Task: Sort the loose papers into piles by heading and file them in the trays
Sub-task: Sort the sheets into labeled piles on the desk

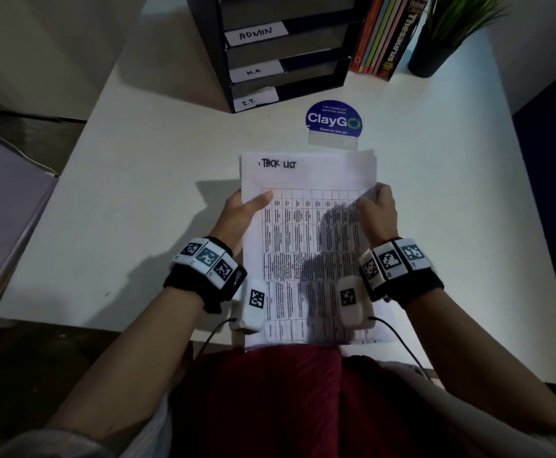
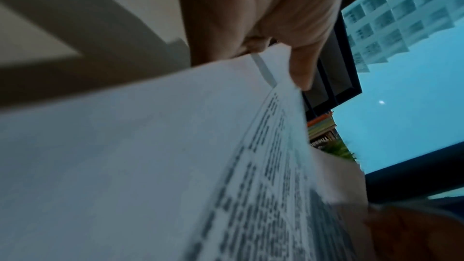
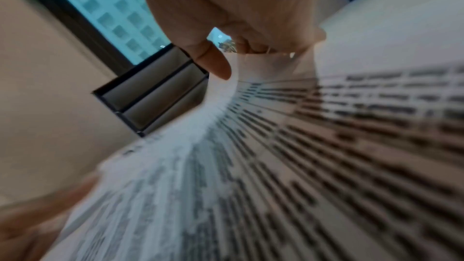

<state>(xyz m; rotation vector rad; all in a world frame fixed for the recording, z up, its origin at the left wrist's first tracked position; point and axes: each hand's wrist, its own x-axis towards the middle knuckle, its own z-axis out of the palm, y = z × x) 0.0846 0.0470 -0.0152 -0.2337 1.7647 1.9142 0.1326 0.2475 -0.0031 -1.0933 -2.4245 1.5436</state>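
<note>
So basically nothing's been filed yet as far as I can tell: the whole stack of papers (image 1: 309,246) is in the person's hands, held over the near edge of the white desk (image 1: 137,200), and I don't see any sorted piles laid out on it. Left hand (image 1: 240,216) grips the stack's left edge, thumb on top and fingers under. Right hand (image 1: 377,209) pinches the right edge near the top corner, where a sheet looks like it's being peeled up, so my guess is they're at the reading-headings stage. Top sheet is a printed table with a handwritten heading that looks like "TASK LIST", though it's blurry. Sorting and filing are pretty much all still to do. Counts: one stack, can't count the sheets in it, but a few edges are fanned at the top right so it's several. The black tray rack (image 1: 286,54) at the back has three labels I can read, ADMIN, H.R and I.T., with at least one more tray above cut off by the frame. Whether anything's already in the trays, can't tell from this angle.
</note>
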